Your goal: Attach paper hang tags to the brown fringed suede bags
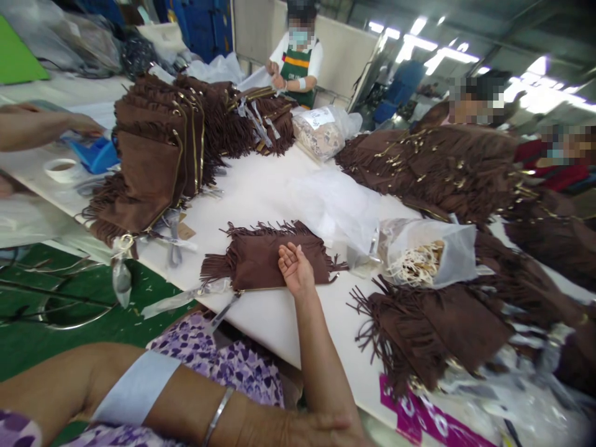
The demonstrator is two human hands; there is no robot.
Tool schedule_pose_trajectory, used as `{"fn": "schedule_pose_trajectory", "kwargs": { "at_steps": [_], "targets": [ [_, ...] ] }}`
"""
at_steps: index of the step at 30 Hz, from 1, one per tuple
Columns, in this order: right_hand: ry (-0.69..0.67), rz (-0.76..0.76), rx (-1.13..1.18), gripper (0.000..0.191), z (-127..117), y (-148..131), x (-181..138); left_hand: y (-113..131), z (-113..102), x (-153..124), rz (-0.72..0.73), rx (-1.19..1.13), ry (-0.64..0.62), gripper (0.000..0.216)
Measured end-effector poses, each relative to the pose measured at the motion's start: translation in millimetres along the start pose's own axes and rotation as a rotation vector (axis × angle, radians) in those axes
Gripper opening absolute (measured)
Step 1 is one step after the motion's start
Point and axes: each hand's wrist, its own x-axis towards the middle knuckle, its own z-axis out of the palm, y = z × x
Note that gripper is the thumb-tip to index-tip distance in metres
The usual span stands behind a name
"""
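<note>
My right hand (pixel 295 267) lies palm up on a flat brown fringed suede bag (pixel 261 257) near the front edge of the white table (pixel 261 186). Its fingers curl loosely and nothing is in them. My right forearm runs down to the lower edge of the picture. My left arm, with a white band and a metal bracelet, crosses from the lower left, and my left hand (pixel 326 429) rests at my right elbow. Its fingers are cut off by the frame edge. A clear strip with a metal ring trails off the bag's left corner.
Stacks of the same brown bags stand at the left (pixel 153 143), far right (pixel 433 161) and near right (pixel 433 329). A plastic bag of pale tags (pixel 431 257) and loose clear plastic (pixel 335 205) lie beside my hand. Co-workers sit at the back and right. Another person's arm (pixel 37 127) reaches toward a blue box (pixel 95 155).
</note>
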Motion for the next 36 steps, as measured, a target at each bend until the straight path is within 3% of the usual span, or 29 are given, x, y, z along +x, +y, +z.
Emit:
{"fn": "schedule_pose_trajectory", "kwargs": {
  "at_steps": [4,8,12,17,22,25,29,33,36],
  "targets": [
    [-0.034,0.01,-0.016,0.028,-2,-2,-1,-23,17,-16,-0.063,0.024,-0.008,0.055],
    [-0.046,0.008,-0.044,0.028,-5,-3,-3,-67,28,-51,-0.46,0.105,-0.052,0.067],
    [-0.019,-0.022,-0.102,0.025,-3,-3,-5,-98,19,-80,-0.825,0.24,-0.008,0.087],
    [0.011,-0.087,-0.268,0.025,3,1,-16,-106,0,-119,-1.083,0.33,0.066,0.079],
    [0.174,-0.22,-0.6,0.049,-22,14,-38,-108,6,-171,-1.335,0.275,0.1,0.077],
    [0.25,-0.29,-0.822,0.056,-38,17,-51,-108,13,-188,-1.4,0.18,0.085,0.072],
    [0.297,-0.383,-1.052,0.066,-37,17,-58,-111,12,-187,-1.394,0.16,0.14,0.072],
    [0.262,-0.461,-1.211,0.058,-30,14,-55,-110,15,-184,-1.36,0.194,0.201,0.064],
    [0.214,-0.515,-1.309,0.049,-29,10,-38,-109,32,-197,-1.342,0.296,0.205,0.056]
  ]
}}
